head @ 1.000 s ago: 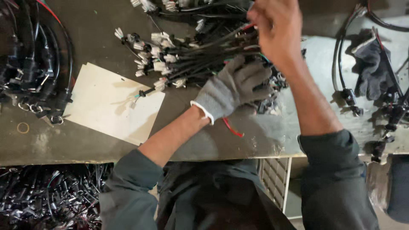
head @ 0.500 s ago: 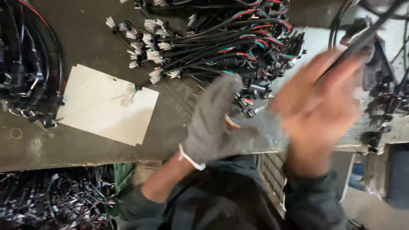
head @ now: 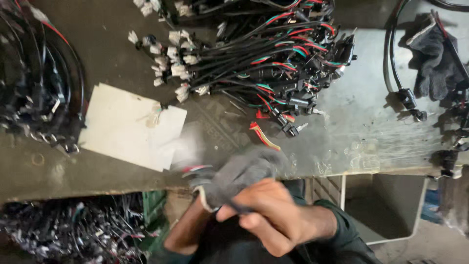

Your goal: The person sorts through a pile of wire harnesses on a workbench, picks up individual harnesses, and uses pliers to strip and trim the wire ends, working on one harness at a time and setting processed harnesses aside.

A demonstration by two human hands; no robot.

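My left hand [head: 242, 176], in a grey knit glove, is at the table's near edge, fingers closed around a blurred wire harness end [head: 194, 170] with red and white parts. My bare right hand [head: 276, 217] lies just below it, curled against the glove's cuff, and a thin dark strand shows under its fingers. Both hands are blurred by motion. Beyond them on the table lies a big pile of black wire harnesses [head: 273, 58] with red and green leads and white connectors [head: 171, 54].
A white card sheet [head: 129, 127] lies on the dark table at the left. A coil of black cables [head: 34, 88] is at the far left. A loose red wire piece [head: 261, 134] lies near the pile, a dark glove [head: 435, 58] at the right. A bin of wires [head: 73, 230] sits below the table edge.
Both hands have drawn back from the harness pile to the table's near edge. The right hand dropped from far above the pile to just below the gloved left hand.
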